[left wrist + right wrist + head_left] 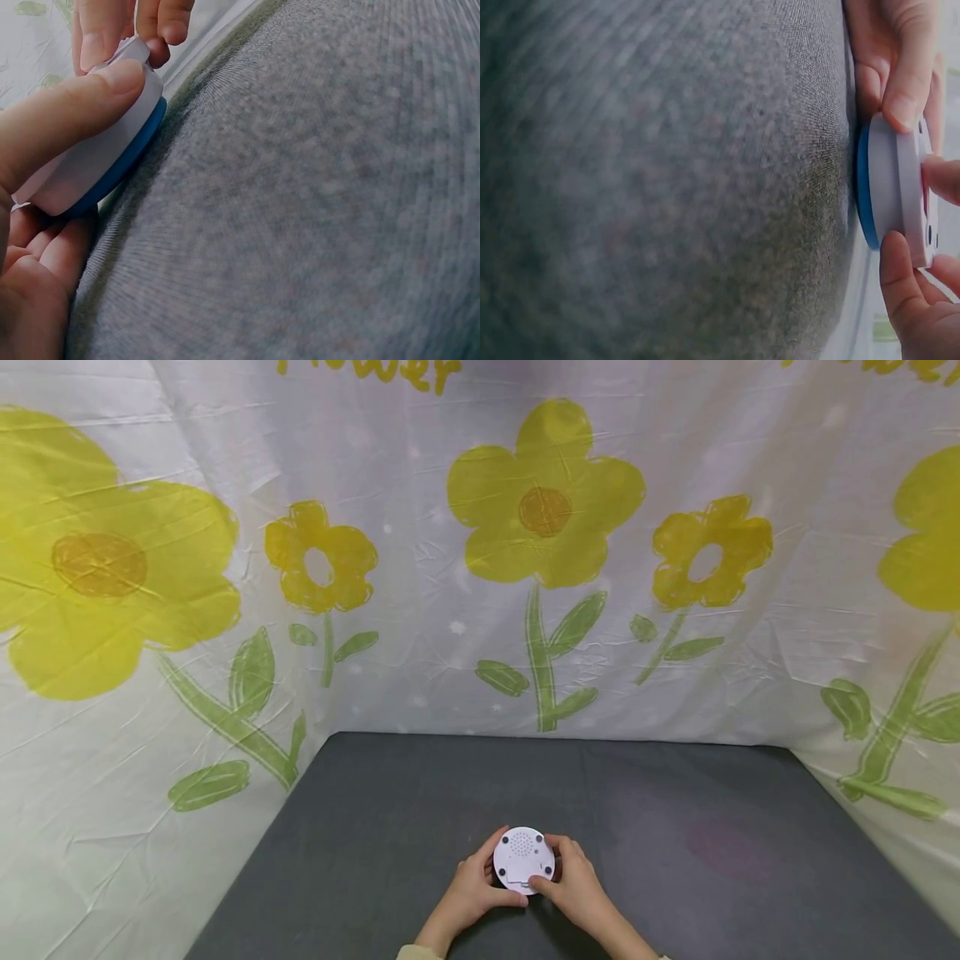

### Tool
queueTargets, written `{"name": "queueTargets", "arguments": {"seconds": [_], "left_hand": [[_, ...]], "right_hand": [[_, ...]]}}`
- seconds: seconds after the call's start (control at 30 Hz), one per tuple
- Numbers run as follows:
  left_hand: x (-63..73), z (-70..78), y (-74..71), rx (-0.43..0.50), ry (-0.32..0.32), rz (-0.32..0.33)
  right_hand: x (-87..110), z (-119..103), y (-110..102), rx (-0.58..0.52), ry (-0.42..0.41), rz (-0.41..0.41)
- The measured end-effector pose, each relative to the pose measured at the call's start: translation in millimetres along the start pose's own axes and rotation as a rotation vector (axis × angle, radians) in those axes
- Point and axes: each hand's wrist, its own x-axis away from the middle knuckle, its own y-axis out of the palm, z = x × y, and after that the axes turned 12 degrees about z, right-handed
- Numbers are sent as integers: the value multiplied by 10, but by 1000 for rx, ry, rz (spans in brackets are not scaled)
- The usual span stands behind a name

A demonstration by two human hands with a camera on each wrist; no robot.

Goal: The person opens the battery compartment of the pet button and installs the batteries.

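A round white plastic device (522,850), its underside facing up, is held between both hands just over the dark table. Speaker holes, several small black feet and a battery cover (517,870) show on that underside. In the left wrist view its lower rim is blue (124,166). My left hand (472,887) grips the left edge, thumb at the near side and fingers round the far side. From the right, my right hand (579,887) grips the other edge, its thumb on the underside by the cover. The device's downward face is hidden.
A dark grey cloth covers the table (420,793). Behind and at both sides hangs a white curtain (420,652) printed with yellow flowers, meeting the table's back edge.
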Motion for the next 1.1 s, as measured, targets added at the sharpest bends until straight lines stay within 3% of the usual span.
{"name": "queueTargets", "arguments": {"seconds": [0.37,0.63,1.1], "left_hand": [[2,67,-12,-29,-1,-3],[6,10,-8,-20,38,-4],[13,6,30,-29,22,35]], "right_hand": [[-18,-57,20,10,47,42],[-8,-47,30,-37,84,74],[24,23,-21,-181,164,-89]]}}
